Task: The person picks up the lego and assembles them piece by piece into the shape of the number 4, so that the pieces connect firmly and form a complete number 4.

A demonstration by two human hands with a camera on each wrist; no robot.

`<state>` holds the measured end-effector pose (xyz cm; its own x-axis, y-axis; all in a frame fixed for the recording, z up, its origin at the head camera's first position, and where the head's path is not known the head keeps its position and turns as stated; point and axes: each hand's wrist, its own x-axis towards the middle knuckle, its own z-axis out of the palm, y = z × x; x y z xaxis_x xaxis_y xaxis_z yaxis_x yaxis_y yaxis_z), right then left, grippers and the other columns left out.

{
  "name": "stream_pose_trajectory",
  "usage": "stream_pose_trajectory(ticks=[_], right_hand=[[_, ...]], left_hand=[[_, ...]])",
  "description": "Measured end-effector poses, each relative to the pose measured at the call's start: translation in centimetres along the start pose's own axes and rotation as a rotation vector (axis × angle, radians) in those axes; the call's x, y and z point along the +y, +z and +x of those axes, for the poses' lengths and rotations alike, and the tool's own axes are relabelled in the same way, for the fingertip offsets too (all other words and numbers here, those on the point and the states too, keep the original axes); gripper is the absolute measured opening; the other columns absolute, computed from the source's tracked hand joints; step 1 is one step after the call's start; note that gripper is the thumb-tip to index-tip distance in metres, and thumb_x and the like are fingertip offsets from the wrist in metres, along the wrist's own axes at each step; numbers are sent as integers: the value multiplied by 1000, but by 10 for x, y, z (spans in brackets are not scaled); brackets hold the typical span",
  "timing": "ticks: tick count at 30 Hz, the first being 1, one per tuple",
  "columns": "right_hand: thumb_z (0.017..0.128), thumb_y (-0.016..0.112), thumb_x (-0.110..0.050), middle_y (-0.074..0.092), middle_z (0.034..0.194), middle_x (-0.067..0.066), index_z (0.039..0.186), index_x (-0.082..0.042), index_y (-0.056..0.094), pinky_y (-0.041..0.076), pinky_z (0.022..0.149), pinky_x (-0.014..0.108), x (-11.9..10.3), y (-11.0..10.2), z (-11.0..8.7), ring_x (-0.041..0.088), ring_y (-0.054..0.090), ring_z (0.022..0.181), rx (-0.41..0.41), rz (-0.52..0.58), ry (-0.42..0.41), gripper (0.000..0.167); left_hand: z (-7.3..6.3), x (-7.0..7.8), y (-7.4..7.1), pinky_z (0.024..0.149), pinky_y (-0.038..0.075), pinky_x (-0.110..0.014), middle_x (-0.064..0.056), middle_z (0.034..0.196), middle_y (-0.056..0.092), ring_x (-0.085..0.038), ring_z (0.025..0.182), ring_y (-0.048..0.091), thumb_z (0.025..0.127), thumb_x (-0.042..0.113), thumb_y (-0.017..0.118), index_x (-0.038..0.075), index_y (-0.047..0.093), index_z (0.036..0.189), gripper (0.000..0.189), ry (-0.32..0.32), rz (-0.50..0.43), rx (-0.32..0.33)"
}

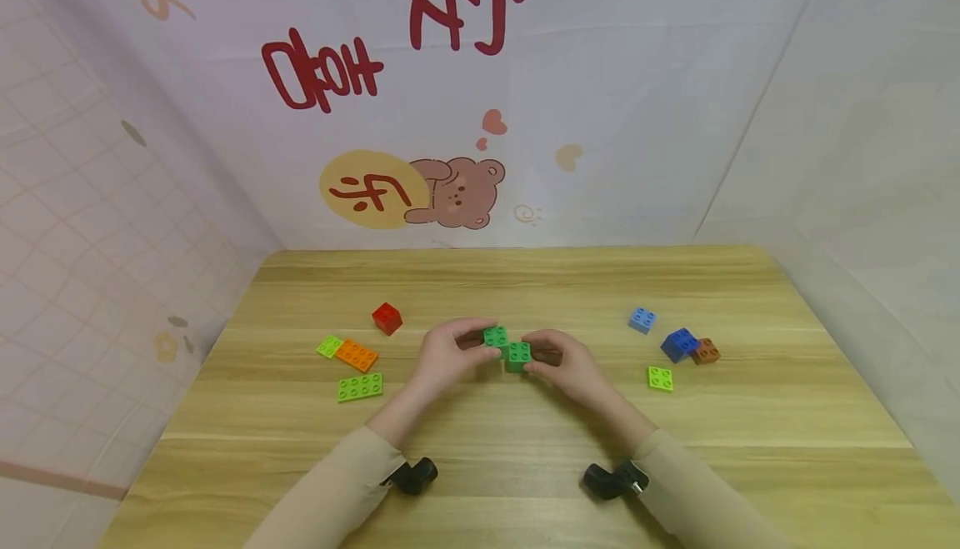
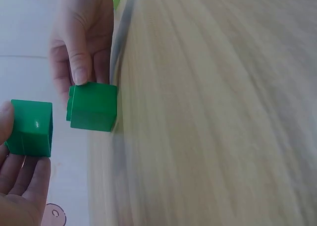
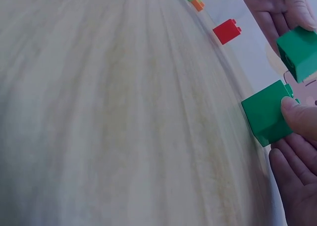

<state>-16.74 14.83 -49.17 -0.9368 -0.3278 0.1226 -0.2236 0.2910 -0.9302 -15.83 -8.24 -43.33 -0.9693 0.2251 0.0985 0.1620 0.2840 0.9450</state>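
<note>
Near the middle of the table, my left hand (image 1: 452, 355) pinches a green toy brick (image 1: 495, 337) between thumb and fingers. A second green brick (image 1: 518, 356) is held by the thumb and fingers of my right hand (image 1: 567, 365). Both bricks have four studs facing up in the head view. In the left wrist view, the left hand's brick (image 2: 31, 128) sits higher and offset from the right hand's brick (image 2: 93, 107), with a gap between them. From the right wrist, the right hand's brick (image 3: 267, 114) appears low, close over the tabletop.
On the left lie a red brick (image 1: 387, 318), an orange plate brick (image 1: 357, 356), a small lime brick (image 1: 328, 346) and a long lime brick (image 1: 360, 387). On the right are light blue (image 1: 642, 320), dark blue (image 1: 680, 345), brown (image 1: 707, 351) and lime (image 1: 660, 379) bricks.
</note>
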Motion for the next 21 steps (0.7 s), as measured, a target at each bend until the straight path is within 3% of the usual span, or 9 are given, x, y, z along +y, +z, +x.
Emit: stream_pose_trajectory(ticks=[21], right_hand=[[86, 76, -4, 69, 113, 13, 118, 0, 66, 53, 91, 34, 2, 1, 4, 29, 66, 106, -3, -33, -12, 34]], left_hand=[[15, -11, 22, 85, 55, -27, -13, 114, 69, -26, 102, 67, 84, 3, 78, -1, 71, 118, 35, 74, -47, -30]])
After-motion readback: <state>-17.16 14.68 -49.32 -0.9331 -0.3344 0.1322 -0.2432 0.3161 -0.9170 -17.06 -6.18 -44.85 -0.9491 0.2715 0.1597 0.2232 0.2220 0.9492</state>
